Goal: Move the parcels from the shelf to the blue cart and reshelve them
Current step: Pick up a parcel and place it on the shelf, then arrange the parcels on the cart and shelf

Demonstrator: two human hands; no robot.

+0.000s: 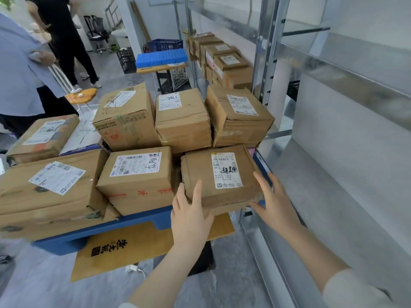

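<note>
On the blue cart, front parcel between left hand and right hand — each grip apart — boxes crowding behind.

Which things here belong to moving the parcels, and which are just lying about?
Job: labelled parcel between left hand and right hand; other parcels on blue cart; metal shelf; shelved parcels.
Lying about: yellow stool; blue crate; flat cardboard below the cart.
</note>
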